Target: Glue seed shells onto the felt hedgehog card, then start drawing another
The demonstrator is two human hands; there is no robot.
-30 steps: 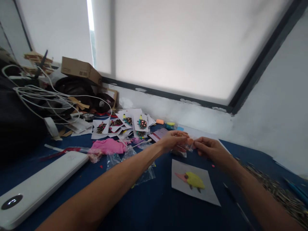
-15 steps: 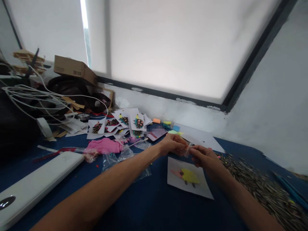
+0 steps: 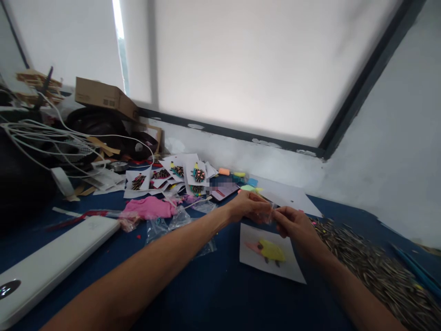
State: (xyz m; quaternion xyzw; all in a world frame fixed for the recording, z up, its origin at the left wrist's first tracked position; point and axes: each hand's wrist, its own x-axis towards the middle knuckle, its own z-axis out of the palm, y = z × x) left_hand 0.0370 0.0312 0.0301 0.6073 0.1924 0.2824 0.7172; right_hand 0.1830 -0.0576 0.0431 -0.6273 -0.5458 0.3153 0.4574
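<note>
Between my two hands is a small clear plastic bag (image 3: pixel 268 215), held just above the table. My left hand (image 3: pixel 248 207) wraps round its left side, and part of the bag is hidden behind those fingers. My right hand (image 3: pixel 291 221) pinches the right edge of it. What the bag contains I cannot make out. Below the hands lies a white card (image 3: pixel 248 263) bearing a flat yellow hedgehog figure (image 3: pixel 273 252) with a pink snout and dark feet. A large heap of striped sunflower seeds (image 3: pixel 368 266) spreads beside my right forearm.
Finished-looking hedgehog cards (image 3: pixel 199 174) are piled at the back, near a phone (image 3: pixel 223 191). Pink clay (image 3: pixel 149 208) and crumpled plastic bags (image 3: pixel 181 220) lie left of my hands. A long white device (image 3: pixel 62 262) occupies the left side. Coiled white cables (image 3: pixel 51 133) and a cardboard box (image 3: pixel 103 95) stand behind.
Both hands stay at nearly the same spot with the plastic bag. The fingers have shifted slightly on it. The card below has not moved.
</note>
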